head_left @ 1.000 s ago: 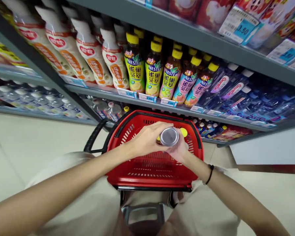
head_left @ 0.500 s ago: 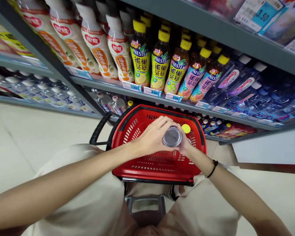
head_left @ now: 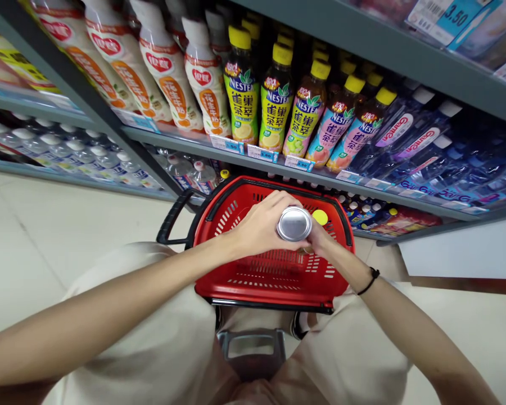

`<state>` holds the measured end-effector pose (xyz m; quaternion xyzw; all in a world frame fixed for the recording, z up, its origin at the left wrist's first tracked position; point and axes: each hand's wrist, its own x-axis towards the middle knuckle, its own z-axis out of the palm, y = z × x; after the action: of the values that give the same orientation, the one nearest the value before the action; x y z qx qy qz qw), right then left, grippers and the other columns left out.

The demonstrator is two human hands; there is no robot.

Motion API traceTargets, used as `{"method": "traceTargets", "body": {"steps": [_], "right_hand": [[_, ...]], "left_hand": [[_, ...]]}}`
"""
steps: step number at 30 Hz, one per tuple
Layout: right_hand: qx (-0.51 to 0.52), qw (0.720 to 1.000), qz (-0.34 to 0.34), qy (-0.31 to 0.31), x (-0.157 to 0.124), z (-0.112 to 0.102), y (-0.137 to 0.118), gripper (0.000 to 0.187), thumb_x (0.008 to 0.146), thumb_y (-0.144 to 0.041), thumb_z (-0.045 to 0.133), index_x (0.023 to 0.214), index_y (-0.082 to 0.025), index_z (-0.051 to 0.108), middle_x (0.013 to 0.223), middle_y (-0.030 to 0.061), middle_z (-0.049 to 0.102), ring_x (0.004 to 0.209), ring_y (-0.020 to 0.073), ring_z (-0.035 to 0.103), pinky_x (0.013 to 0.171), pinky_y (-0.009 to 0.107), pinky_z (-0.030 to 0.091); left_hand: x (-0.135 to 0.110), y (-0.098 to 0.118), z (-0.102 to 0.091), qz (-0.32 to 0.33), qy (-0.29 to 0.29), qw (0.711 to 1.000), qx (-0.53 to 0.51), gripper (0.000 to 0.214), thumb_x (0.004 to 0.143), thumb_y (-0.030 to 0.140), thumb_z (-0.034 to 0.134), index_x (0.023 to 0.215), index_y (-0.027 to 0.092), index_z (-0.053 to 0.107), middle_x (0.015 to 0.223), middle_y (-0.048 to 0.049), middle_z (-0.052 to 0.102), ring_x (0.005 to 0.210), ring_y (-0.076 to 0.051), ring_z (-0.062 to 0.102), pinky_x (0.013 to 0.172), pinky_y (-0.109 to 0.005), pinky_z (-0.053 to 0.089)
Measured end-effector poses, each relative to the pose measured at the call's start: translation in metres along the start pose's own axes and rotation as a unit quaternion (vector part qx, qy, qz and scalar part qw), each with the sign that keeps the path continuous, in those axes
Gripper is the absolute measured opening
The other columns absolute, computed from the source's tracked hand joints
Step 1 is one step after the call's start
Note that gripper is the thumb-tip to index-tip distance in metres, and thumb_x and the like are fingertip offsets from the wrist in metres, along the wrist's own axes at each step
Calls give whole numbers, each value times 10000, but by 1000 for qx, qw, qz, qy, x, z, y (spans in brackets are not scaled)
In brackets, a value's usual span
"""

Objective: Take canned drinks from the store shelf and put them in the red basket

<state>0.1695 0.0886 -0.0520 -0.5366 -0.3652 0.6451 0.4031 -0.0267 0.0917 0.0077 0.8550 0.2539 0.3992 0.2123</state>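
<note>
Above the red shopping basket [head_left: 274, 289], both of my hands are wrapped round a can [head_left: 294, 224], whose silver round end faces up toward me. My left hand [head_left: 263, 225] grips it from the left, its fingers curled over the far side. From the right, my right hand [head_left: 319, 238] closes on the can, most of its fingers hidden behind it. The can's side is largely covered by the hands. Just beyond my right hand a yellow bottle cap [head_left: 320, 217] shows inside the basket; the bottle below is mostly hidden.
A drinks shelf [head_left: 253, 160] runs across the front, with white peanut-drink bottles [head_left: 204, 84], yellow-capped Nestea bottles [head_left: 274, 107] and blue bottles [head_left: 413, 140]. The basket's black handle [head_left: 175, 216] sticks out left. A grey frame [head_left: 253, 340] lies between my knees.
The can's end has tipped to face me more fully, and the can and both hands sit slightly higher in view. The grip of both hands stays on it.
</note>
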Motion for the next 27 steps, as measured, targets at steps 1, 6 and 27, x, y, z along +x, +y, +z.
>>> {"method": "traceTargets", "body": {"steps": [1,6,27], "right_hand": [[8,999,33,-17,-2,1,-4,437,797,-643,659,733,-242,498,482,-58,398,410,101,271,376,215,203],[12,988,105,-112,-17,4,-25,332,829,-526,409,761,-216,506,519,2,509,381,86,200,367,206,125],[138,966,-216,-13,-33,-13,-60,283,780,-395,871,842,-211,665,712,-36,520,537,77,370,453,219,321]], "left_hand": [[1,0,-2,-16,7,1000,6,633,743,523,897,1184,173,610,1160,-87,687,1079,-254,646,942,-376,533],[9,-7,-19,-113,65,991,35,559,836,492,779,1253,159,615,1124,-58,728,953,-217,691,881,-332,517],[16,-17,-6,-367,82,767,-520,626,655,429,987,1134,107,743,1184,-157,768,995,-255,747,771,-341,679]]}}
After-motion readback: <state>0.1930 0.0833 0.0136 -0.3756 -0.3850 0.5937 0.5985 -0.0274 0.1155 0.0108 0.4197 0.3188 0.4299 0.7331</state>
